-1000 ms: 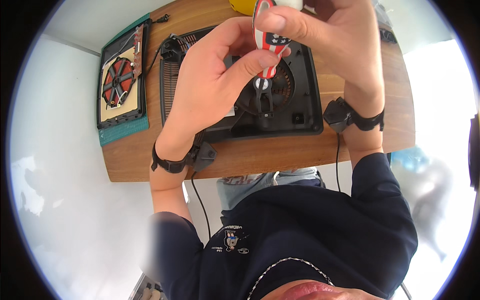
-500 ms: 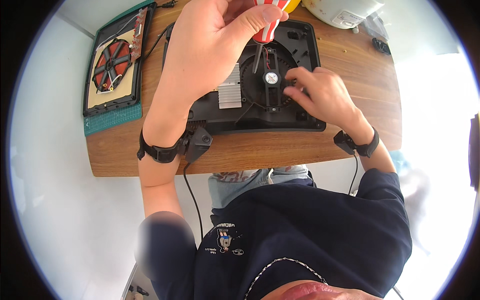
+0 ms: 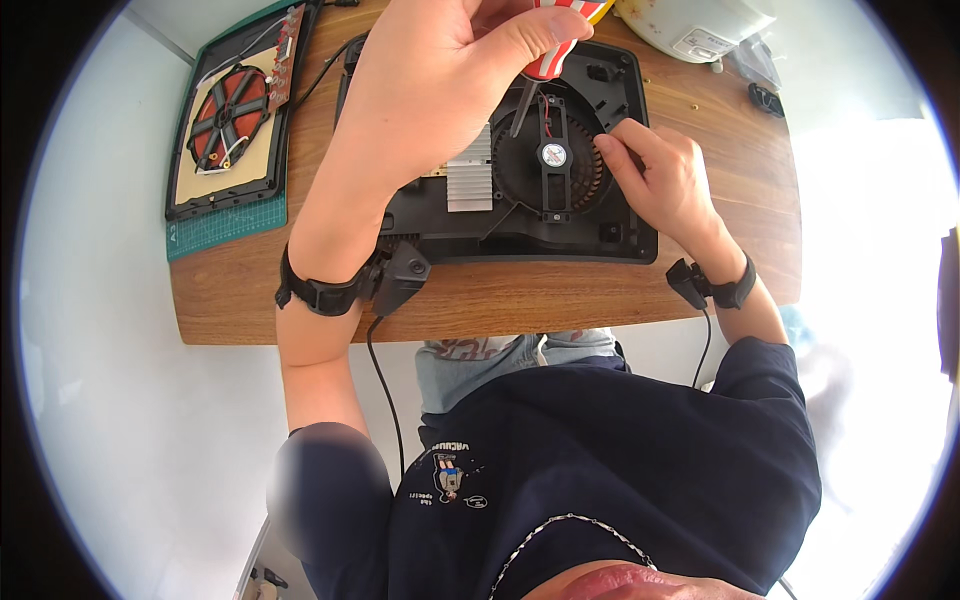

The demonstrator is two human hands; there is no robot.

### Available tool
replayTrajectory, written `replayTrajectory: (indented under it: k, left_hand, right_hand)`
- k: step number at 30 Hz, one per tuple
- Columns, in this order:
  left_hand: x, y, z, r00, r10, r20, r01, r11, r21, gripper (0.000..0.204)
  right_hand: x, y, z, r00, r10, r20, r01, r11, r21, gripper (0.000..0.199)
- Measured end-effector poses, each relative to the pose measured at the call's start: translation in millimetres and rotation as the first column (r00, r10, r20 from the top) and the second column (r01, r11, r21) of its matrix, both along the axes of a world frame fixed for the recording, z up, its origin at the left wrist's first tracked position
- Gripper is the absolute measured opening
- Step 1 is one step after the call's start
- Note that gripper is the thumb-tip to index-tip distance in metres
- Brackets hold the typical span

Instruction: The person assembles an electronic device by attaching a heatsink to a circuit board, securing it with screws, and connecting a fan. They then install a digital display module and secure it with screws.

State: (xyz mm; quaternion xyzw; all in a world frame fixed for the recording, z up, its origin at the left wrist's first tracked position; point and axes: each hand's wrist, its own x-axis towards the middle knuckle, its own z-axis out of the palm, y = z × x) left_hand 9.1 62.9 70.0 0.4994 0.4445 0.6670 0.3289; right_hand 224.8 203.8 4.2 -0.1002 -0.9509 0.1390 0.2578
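My left hand (image 3: 450,75) is closed round the red-and-white striped handle of a screwdriver (image 3: 547,62). Its metal shaft slants down over the left part of a round black cooling fan (image 3: 520,180). The fan sits in an opened black appliance housing (image 3: 600,245), next to a silver finned heat sink (image 3: 470,185). A black bracket with a round white label crosses the fan. My right hand (image 3: 665,170) is by the fan's right rim, thumb and forefinger pinched together. Whether anything small is between them I cannot make out.
At the left, another black appliance half (image 3: 225,190) with a red-and-black coil lies on a green cutting mat (image 3: 225,232). A whitish rounded appliance (image 3: 690,30) stands at the back right, near a small black object (image 3: 766,100). Small screws lie on the wooden table (image 3: 740,190).
My right hand has moved right, off the fan's middle to its rim, and its fingers have pinched together. The left hand still holds the screwdriver, with its shaft over the fan.
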Motion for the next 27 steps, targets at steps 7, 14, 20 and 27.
replayTrajectory:
  k: [7, 14, 20, 27]
  left_hand:
    - [1.5, -1.7, 2.7, 0.999, 0.024, -0.023, -0.025, 0.999, -0.036, 0.025]
    - [1.2, 0.3, -0.6, 1.0, 0.014, -0.024, -0.015, 0.999, -0.041, 0.027]
    - [2.3, -0.9, 1.6, 1.0, 0.014, -0.02, -0.015, 0.999, -0.05, 0.027]
    - [4.2, -1.6, 6.0, 0.997, 0.011, -0.072, -0.018, 0.995, -0.095, 0.027]
  right_hand:
    - [-2.0, 6.4, 4.5, 0.998, -0.018, 0.061, 0.018, 1.0, 0.0, 0.02]
    - [-3.8, 5.2, -3.1, 0.997, 0.045, 0.066, -0.048, 0.998, 0.05, 0.011]
    - [1.3, 4.7, -6.0, 0.992, 0.021, 0.122, -0.028, 0.998, 0.06, 0.022]
    - [0.4, 3.6, -10.6, 0.99, 0.048, 0.132, -0.052, 0.998, 0.027, 0.025]
